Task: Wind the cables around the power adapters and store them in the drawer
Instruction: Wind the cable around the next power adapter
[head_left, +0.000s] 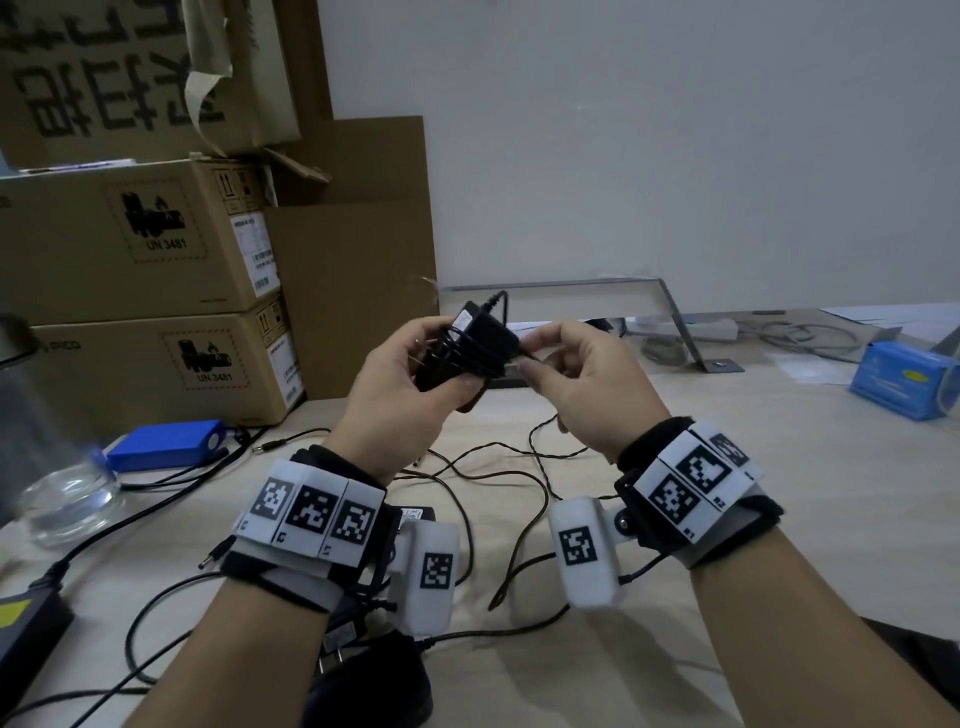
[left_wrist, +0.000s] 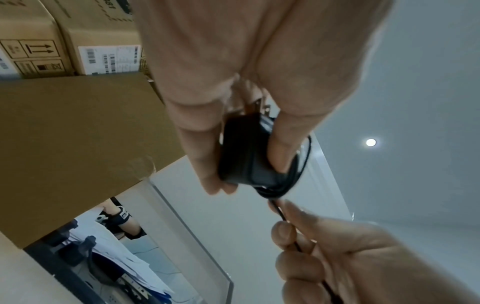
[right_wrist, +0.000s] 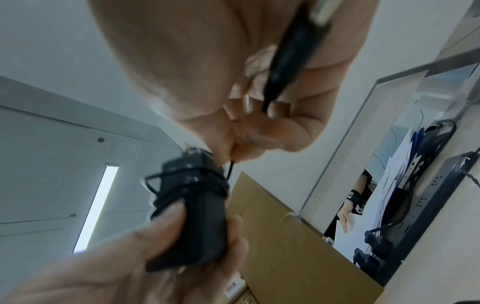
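Note:
My left hand grips a black power adapter above the table, thumb and fingers on opposite sides. Several turns of its thin black cable are wound around the body. My right hand pinches the free end of that cable just right of the adapter, and the barrel plug lies along its palm. Other black adapters and loose cables lie on the table under my wrists. No drawer is in view.
Stacked cardboard boxes stand at the left. A blue pack and a clear glass jar sit on the left of the wooden table. A metal bracket and a blue box are at the far right.

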